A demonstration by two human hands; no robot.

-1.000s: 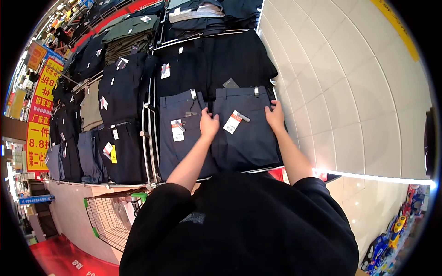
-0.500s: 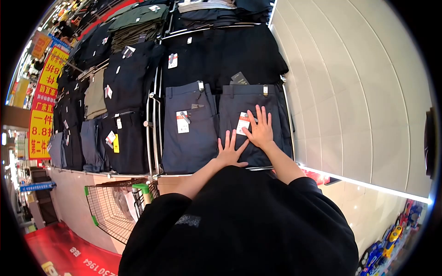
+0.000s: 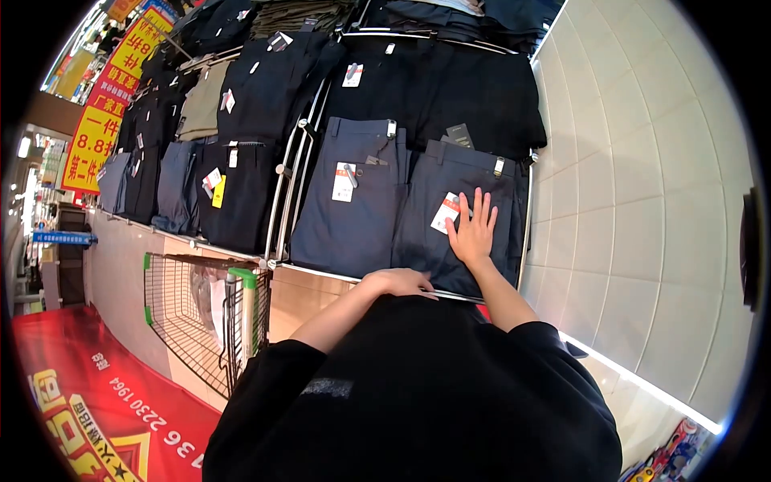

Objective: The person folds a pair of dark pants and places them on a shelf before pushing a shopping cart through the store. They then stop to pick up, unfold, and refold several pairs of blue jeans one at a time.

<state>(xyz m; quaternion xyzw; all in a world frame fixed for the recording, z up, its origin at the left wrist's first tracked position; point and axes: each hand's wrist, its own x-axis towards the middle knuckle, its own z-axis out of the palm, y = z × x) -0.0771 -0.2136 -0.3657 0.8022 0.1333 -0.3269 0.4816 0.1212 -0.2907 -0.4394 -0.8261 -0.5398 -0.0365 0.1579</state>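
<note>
A folded pair of dark grey trousers (image 3: 426, 237) lies on top of the right-hand stack on the rack shelf. My right hand (image 3: 472, 237) rests flat on it with fingers stretched, just beside its white and red price tag (image 3: 445, 213). At the trousers' lower edge, near the shelf front, is my left hand (image 3: 397, 282); its fingers point right and are apart, partly blurred. To the left lies another folded pair of grey trousers (image 3: 353, 229) with a tag (image 3: 344, 183). A dark label card (image 3: 459, 134) sticks up behind the right pair's waistband.
Black trousers (image 3: 438, 92) fill the shelf behind. More folded trousers (image 3: 241, 193) stand on the rack to the left. A shopping cart (image 3: 189, 317) is at lower left, beside a red banner (image 3: 136, 402). A tiled wall (image 3: 618, 209) borders the right side.
My left hand has slid from the trousers' surface down to their lower edge. My right hand stays flat on the cloth. The right pair's waistband now slants, and the view has shifted.
</note>
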